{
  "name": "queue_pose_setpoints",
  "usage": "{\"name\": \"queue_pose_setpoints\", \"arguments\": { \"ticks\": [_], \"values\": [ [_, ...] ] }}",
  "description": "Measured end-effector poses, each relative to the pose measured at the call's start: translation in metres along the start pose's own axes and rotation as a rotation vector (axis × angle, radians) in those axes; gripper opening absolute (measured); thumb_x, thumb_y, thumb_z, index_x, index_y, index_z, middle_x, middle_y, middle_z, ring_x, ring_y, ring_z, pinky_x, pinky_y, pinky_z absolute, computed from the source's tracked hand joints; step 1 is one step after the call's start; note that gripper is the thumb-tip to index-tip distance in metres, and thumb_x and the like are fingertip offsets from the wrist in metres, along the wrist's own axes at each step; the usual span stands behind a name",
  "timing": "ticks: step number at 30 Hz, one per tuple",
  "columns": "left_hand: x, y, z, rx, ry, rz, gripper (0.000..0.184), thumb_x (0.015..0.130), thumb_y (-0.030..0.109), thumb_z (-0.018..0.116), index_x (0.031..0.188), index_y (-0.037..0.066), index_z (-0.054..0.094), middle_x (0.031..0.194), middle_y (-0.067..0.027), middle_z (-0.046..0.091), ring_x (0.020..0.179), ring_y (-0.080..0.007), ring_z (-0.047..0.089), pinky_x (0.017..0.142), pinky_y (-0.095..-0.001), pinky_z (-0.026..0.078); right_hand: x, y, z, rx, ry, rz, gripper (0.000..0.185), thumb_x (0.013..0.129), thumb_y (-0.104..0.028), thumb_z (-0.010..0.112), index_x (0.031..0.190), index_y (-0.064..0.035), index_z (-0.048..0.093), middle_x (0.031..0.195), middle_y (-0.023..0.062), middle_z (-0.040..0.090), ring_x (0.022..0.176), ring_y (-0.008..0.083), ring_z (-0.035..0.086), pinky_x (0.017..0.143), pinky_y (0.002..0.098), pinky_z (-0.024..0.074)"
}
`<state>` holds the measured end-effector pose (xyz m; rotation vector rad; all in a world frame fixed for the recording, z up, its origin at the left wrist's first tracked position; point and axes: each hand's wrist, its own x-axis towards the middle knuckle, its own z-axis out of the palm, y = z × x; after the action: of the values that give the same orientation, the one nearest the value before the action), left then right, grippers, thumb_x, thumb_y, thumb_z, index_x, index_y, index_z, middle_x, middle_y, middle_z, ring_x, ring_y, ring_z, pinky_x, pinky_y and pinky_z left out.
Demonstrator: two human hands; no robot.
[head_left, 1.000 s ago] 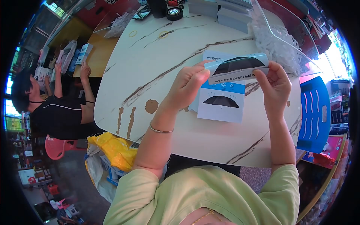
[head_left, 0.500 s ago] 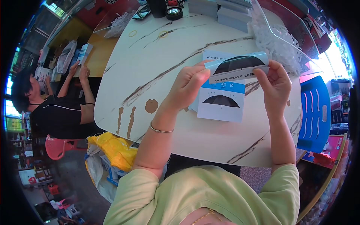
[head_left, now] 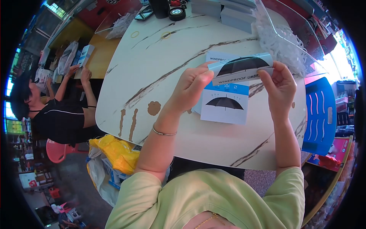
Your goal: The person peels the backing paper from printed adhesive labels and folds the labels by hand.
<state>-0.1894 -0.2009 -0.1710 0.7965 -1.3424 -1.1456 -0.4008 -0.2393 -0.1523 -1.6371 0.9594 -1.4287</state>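
Note:
My left hand [head_left: 192,86] pinches the left end of a printed umbrella card [head_left: 242,70], and my right hand [head_left: 280,86] grips its right end. The card is bent into a curve and shows a black umbrella with the words "WINDPROOF UMBR…", the rest covered by my right fingers. Below it on the marbled table [head_left: 171,65] lies a white and blue umbrella leaflet or box [head_left: 224,110], partly hidden by the card and my left hand.
A clear bin [head_left: 282,45] of white plastic pieces stands at the right back, beside stacked white boxes [head_left: 238,19]. A dark cup [head_left: 159,7] and black roll [head_left: 177,14] are behind. A co-worker [head_left: 57,118] sits left; a blue chair [head_left: 321,114] is right.
My hands and the card have hardly moved. The co-worker's hands have come closer together, near a white and blue box, and the co-worker's body has shifted slightly.

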Motion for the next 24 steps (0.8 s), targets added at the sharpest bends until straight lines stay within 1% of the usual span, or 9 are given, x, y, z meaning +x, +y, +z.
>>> {"name": "queue_pose_setpoints", "arguments": {
  "ticks": [10, 13, 15, 16, 18, 19, 21, 22, 24],
  "values": [
    [0.000, -0.001, 0.000, -0.013, -0.009, 0.014, 0.033, 0.085, 0.016, 0.040, 0.056, 0.002, 0.033, 0.060, -0.0006, 0.041, 0.096, -0.0144, 0.046, 0.074, -0.0242, 0.035, 0.000, 0.000, 0.000, -0.010, 0.000, 0.007, 0.025, 0.075, -0.003, 0.066, 0.097, 0.0035, 0.055, 0.082, 0.0056, 0.063, 0.072, 0.0059, 0.058, 0.066, 0.0157, 0.0452],
    [-0.001, -0.002, -0.001, -0.054, 0.022, -0.020, 0.032, 0.085, 0.016, 0.039, 0.057, 0.002, 0.035, 0.063, -0.0007, 0.043, 0.095, -0.0139, 0.046, 0.074, -0.0241, 0.035, 0.000, 0.000, 0.000, -0.017, 0.001, 0.004, 0.025, 0.075, -0.003, 0.066, 0.097, 0.0036, 0.055, 0.081, 0.0054, 0.063, 0.072, 0.0055, 0.058, 0.065, 0.0157, 0.0454],
    [-0.002, -0.007, -0.008, -0.064, -0.060, 0.013, 0.034, 0.087, 0.020, 0.044, 0.060, 0.000, 0.042, 0.075, -0.0026, 0.052, 0.094, -0.0140, 0.046, 0.076, -0.0248, 0.036, 0.000, -0.002, 0.001, -0.015, -0.002, -0.003, 0.025, 0.075, -0.003, 0.066, 0.097, 0.0036, 0.055, 0.081, 0.0053, 0.063, 0.072, 0.0054, 0.058, 0.064, 0.0157, 0.0455],
    [-0.002, -0.005, -0.006, -0.064, -0.062, 0.014, 0.034, 0.087, 0.020, 0.044, 0.060, 0.000, 0.042, 0.075, -0.0026, 0.052, 0.094, -0.0140, 0.046, 0.076, -0.0248, 0.036, 0.000, -0.002, 0.001, -0.013, -0.006, -0.011, 0.025, 0.075, -0.003, 0.066, 0.097, 0.0036, 0.055, 0.081, 0.0052, 0.063, 0.071, 0.0053, 0.058, 0.064, 0.0157, 0.0456],
    [-0.001, 0.001, 0.000, -0.016, -0.060, 0.043, 0.030, 0.085, 0.023, 0.053, 0.070, -0.003, 0.057, 0.089, -0.0067, 0.060, 0.095, -0.0151, 0.048, 0.079, -0.0266, 0.037, 0.000, -0.002, 0.001, -0.020, -0.001, -0.011, 0.025, 0.075, -0.003, 0.066, 0.097, 0.0037, 0.055, 0.081, 0.0053, 0.063, 0.071, 0.0054, 0.058, 0.064, 0.0157, 0.0458],
    [0.000, 0.000, 0.002, -0.016, -0.062, 0.044, 0.030, 0.085, 0.023, 0.053, 0.070, -0.003, 0.057, 0.089, -0.0067, 0.060, 0.095, -0.0151, 0.048, 0.079, -0.0266, 0.037, 0.000, -0.002, 0.001, -0.027, 0.003, -0.010, 0.025, 0.075, -0.003, 0.066, 0.097, 0.0037, 0.055, 0.080, 0.0054, 0.063, 0.071, 0.0056, 0.058, 0.064, 0.0158, 0.0459],
    [0.002, -0.003, 0.005, -0.011, -0.074, 0.135, 0.025, 0.082, 0.022, 0.061, 0.084, -0.002, 0.064, 0.095, -0.0103, 0.062, 0.095, -0.0168, 0.051, 0.081, -0.0278, 0.039, 0.000, -0.002, 0.001, -0.019, 0.003, -0.009, 0.025, 0.075, -0.003, 0.066, 0.097, 0.0037, 0.055, 0.080, 0.0055, 0.063, 0.071, 0.0057, 0.058, 0.064, 0.0158, 0.0460],
    [0.002, -0.004, 0.004, -0.012, -0.075, 0.135, 0.025, 0.082, 0.022, 0.061, 0.084, -0.002, 0.064, 0.095, -0.0103, 0.062, 0.095, -0.0168, 0.051, 0.081, -0.0278, 0.039, 0.000, -0.002, 0.001, -0.011, 0.001, -0.007, 0.025, 0.075, -0.003, 0.066, 0.097, 0.0037, 0.055, 0.080, 0.0055, 0.063, 0.071, 0.0058, 0.058, 0.064, 0.0159, 0.0460],
    [0.002, -0.005, 0.003, -0.004, -0.067, 0.105, 0.021, 0.081, 0.016, 0.062, 0.091, -0.002, 0.064, 0.094, -0.0113, 0.062, 0.094, -0.0172, 0.052, 0.080, -0.0281, 0.041, 0.000, -0.003, 0.001, -0.009, -0.001, -0.003, 0.025, 0.075, -0.003, 0.066, 0.096, 0.0037, 0.055, 0.080, 0.0057, 0.063, 0.071, 0.0058, 0.058, 0.064, 0.0159, 0.0460]
  ]
}}
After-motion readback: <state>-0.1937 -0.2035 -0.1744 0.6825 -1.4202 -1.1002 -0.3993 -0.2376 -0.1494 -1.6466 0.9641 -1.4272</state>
